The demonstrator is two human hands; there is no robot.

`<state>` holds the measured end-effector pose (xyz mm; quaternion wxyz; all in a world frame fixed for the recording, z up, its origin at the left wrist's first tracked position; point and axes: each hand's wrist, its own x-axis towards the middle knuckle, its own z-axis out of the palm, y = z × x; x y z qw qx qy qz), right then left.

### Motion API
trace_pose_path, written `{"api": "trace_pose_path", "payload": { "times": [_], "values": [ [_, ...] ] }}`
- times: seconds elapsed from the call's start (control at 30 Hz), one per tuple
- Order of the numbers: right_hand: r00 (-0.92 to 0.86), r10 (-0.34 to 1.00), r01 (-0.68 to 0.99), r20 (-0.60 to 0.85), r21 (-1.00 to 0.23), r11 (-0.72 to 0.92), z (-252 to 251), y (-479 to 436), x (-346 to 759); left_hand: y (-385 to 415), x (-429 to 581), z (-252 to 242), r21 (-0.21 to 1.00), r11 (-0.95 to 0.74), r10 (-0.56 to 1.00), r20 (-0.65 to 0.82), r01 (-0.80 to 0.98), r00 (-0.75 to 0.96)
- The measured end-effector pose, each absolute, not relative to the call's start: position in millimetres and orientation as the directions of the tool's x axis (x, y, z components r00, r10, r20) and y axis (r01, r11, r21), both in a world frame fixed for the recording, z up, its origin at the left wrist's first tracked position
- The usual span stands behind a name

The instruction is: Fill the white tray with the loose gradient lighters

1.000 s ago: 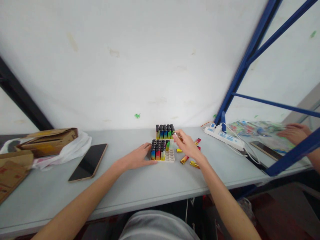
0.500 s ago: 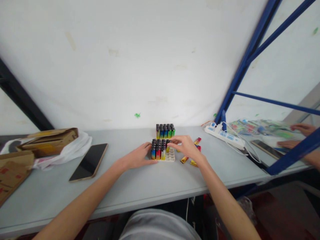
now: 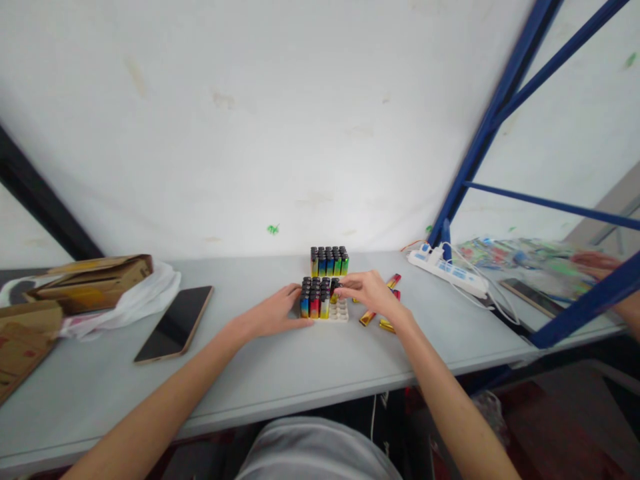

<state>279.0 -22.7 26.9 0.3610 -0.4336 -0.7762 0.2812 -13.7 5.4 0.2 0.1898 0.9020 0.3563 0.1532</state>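
A white tray (image 3: 343, 319) with round holes stands on the table, its left part filled with upright lighters (image 3: 315, 300) in blue, red and yellow with black tops. My left hand (image 3: 277, 311) grips the tray's left end, thumb at the front corner and fingers at the side. Between the thumb and fingers of my right hand (image 3: 369, 291) is a yellow lighter (image 3: 334, 295) with a black top, upright in the row right of the filled ones. Several loose red and gold lighters (image 3: 369, 318) lie beside and under my right wrist.
Behind the tray stands another block of lighters (image 3: 329, 261). A phone (image 3: 175, 325), cardboard boxes (image 3: 100, 287) and a white plastic bag (image 3: 160, 287) are at left. A power strip (image 3: 447, 272) and blue frame (image 3: 465, 167) stand right; beyond is another person's hand (image 3: 595, 263).
My right hand has lowered the yellow lighter slightly into the tray. My left hand keeps its place on the tray. The view has shifted a little.
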Motion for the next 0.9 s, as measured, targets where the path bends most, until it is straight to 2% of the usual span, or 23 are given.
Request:
{"api": "trace_pose_path", "payload": {
  "times": [0.2, 0.33, 0.57, 0.67, 0.77, 0.9],
  "values": [
    [-0.423, 0.839, 0.522, 0.342, -0.664, 0.535, 32.7, -21.3, 284.5, 6.5, -14.9, -1.4, 0.450, -0.677, 0.701, 0.154, 0.582, 0.697],
    [-0.355, 0.849, 0.566, 0.391, -0.633, 0.528, 24.8, -17.6, 274.7, 6.4, -15.0, -1.0, 0.440, -0.668, 0.708, 0.128, 0.601, 0.694],
    [-0.401, 0.873, 0.602, 0.277, -0.638, 0.479, 18.4, -14.3, 279.0, 8.6, -15.6, -3.4, 0.428, -0.672, 0.704, 0.116, 0.604, 0.701],
    [-0.328, 0.885, 0.646, 0.331, -0.604, 0.466, 31.2, -15.8, 306.2, 9.6, -14.9, -4.3, 0.428, -0.671, 0.707, 0.121, 0.606, 0.697],
    [-0.207, 0.912, 0.730, 0.353, -0.565, 0.384, 37.7, -14.1, 338.4, 9.3, -14.1, -3.2, 0.439, -0.669, 0.706, 0.124, 0.600, 0.697],
    [-0.156, 0.936, 0.790, 0.315, -0.529, 0.309, 30.7, -8.4, 366.7, 8.9, -14.4, -2.3, 0.447, -0.664, 0.710, 0.124, 0.600, 0.693]
  ]
}}
